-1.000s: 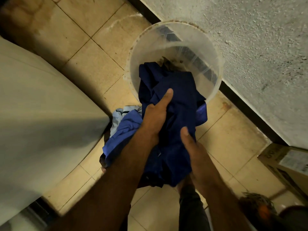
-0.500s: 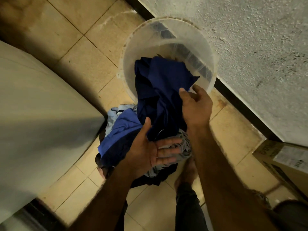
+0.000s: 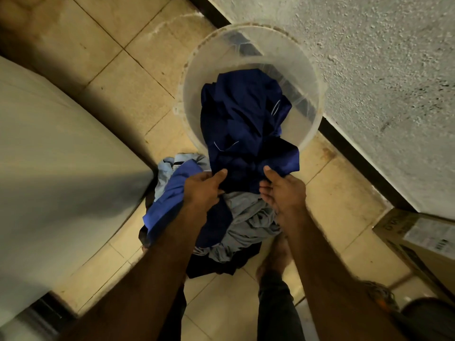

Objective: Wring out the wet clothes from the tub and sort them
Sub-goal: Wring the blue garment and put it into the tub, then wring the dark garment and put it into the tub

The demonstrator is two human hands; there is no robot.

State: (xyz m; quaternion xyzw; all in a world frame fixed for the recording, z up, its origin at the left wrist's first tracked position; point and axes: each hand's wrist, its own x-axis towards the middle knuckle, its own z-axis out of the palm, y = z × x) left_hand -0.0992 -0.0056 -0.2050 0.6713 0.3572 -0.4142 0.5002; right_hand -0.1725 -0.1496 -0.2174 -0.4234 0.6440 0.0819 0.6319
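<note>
A clear plastic tub (image 3: 197, 77) stands on the tiled floor against the wall. A dark blue garment (image 3: 243, 119) hangs over its near rim, half inside it. My left hand (image 3: 203, 190) grips the garment's near edge, thumb on top. My right hand (image 3: 283, 190) pinches the same edge a little to the right, thumb on the cloth. Below my hands lies a heap of clothes: a brighter blue piece (image 3: 170, 200), a grey one (image 3: 248, 225), a pale blue one (image 3: 170, 166) and dark cloth underneath.
A rough plastered wall (image 3: 369, 70) runs along the right with a dark skirting strip. A large pale appliance (image 3: 61, 168) fills the left. A cardboard box (image 3: 423, 239) sits at the right edge. My bare foot (image 3: 273, 257) is beside the heap.
My right hand came back from the far part of the dark blue garment to its near edge. My left hand turned from palm-up under the cloth to gripping that edge.
</note>
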